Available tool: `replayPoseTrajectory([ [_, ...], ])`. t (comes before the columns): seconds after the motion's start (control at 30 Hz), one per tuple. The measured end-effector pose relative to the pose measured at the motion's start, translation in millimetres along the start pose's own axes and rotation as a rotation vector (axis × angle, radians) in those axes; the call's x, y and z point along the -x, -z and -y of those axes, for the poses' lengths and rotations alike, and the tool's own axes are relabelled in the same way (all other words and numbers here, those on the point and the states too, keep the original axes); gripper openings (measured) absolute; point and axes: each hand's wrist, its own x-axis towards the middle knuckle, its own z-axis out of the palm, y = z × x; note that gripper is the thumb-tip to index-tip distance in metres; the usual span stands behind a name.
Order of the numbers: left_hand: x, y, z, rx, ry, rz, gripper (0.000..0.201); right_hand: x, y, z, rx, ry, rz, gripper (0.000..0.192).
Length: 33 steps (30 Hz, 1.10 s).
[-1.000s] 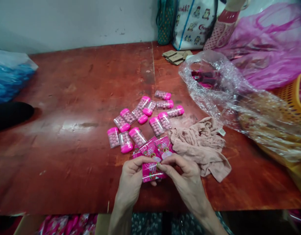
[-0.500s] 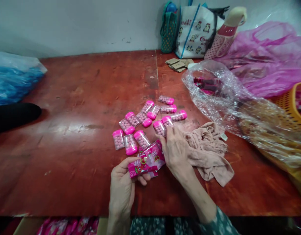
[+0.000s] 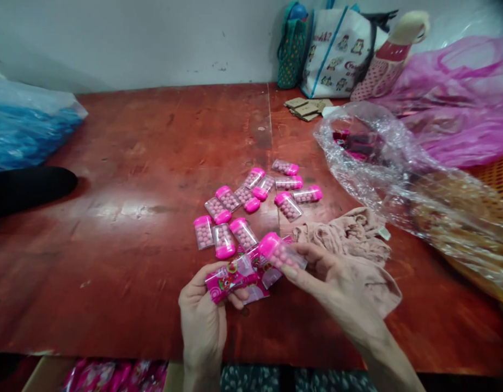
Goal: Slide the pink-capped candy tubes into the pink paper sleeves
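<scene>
My left hand (image 3: 205,302) pinches a pink printed wrapper sleeve (image 3: 230,277) between thumb and fingers. Between the thumb and fingers of my right hand (image 3: 331,272) is a clear candy container (image 3: 280,253) with a pink cap and pink balls inside, its cap pointing left toward the sleeve. More printed sleeves (image 3: 271,275) lie on the table under and beside my hands, partly hidden. Just beyond, several like candy containers (image 3: 224,239) lie scattered flat. A crumpled pinkish cloth (image 3: 357,245) is behind my right hand.
Clear plastic bags (image 3: 357,152) and a pink bag (image 3: 459,109) crowd the right, near a yellow basket (image 3: 500,182). A printed tote (image 3: 333,54) stands at the wall. At left are a blue-filled bag (image 3: 26,130) and a black object (image 3: 34,188). Below the table edge is a box of pink packets (image 3: 112,375).
My right hand has picked up one candy container from the near right of the group and brought it toward the sleeve. My left hand keeps its hold. The view has shifted slightly left.
</scene>
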Motion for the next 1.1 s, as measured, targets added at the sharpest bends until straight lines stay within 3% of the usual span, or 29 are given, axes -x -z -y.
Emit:
replayPoseTrajectory([
  [0.23, 3, -6.6, 5, -0.045, -0.030, -0.010, 0.018, 15, -7, -8, -0.203, -0.076, 0.023, 0.030],
  [0.4, 0, -5.1, 7, -0.081, -0.018, -0.002, 0.018, 18, 8, -13, -0.032, -0.108, 0.075, 0.034],
  [0.5, -2, -1.9, 8, -0.115, 0.052, 0.097, 0.017, 18, 18, -10, 0.061, -0.125, 0.094, 0.034],
  [0.67, -2, -2.7, 6, -0.148, 0.246, 0.262, 0.017, 16, 20, -12, 0.016, -0.139, 0.100, 0.031],
  [0.9, 2, -9.6, 7, -0.182, 0.250, 0.219, 0.015, 20, 30, -19, 0.136, -0.125, 0.166, 0.031],
  [1.1, 3, -9.4, 13, -0.199, 0.252, 0.200, 0.010, 20, 38, -21, -0.096, -0.184, 0.251, 0.024],
])
